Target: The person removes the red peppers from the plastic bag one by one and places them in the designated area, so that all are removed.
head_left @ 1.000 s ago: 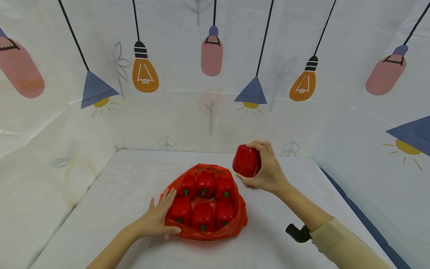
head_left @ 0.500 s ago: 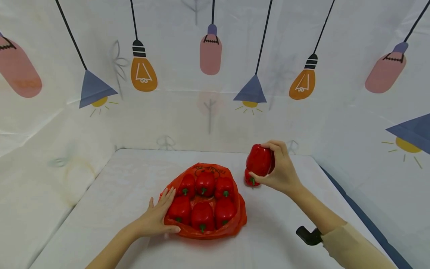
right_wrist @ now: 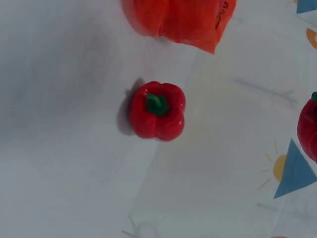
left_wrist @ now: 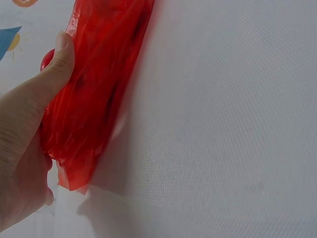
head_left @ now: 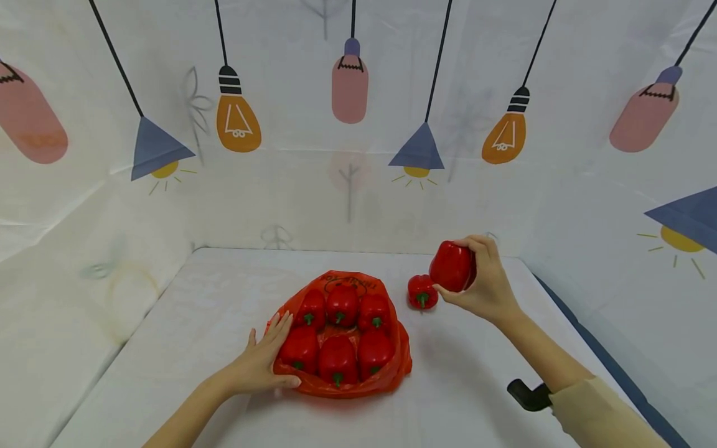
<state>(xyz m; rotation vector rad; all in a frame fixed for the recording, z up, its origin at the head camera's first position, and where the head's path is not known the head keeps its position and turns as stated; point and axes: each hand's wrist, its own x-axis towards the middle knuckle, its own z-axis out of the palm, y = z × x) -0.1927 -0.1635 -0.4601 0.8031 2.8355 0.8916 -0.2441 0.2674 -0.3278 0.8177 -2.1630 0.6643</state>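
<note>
My left hand [head_left: 260,364] lies along the left side of a red plastic bag [head_left: 400,367], its fingers stretched over the rim and its thumb at the front. In the left wrist view the thumb touches the crinkled red plastic. Inside the open bag sit several red bell peppers [head_left: 338,361] with green stems. My right hand [head_left: 484,286] grips another red bell pepper [head_left: 450,266] between thumb and fingers, raised at the back right. Just left of it, a single red bell pepper [head_left: 421,292] stands on the table, stem towards me; the right wrist view shows this pepper [right_wrist: 157,111] too.
The white table [head_left: 185,323] carries the bag near its middle. Behind it hangs a pale sheet [head_left: 291,193] printed with lamps and bulbs. A black curved piece [head_left: 529,395] sticks out at my right sleeve [head_left: 599,417].
My right hand has carried its bell pepper to the right, away from the bag. That uncovers the lone pepper on the table. My left hand stays on the bag.
</note>
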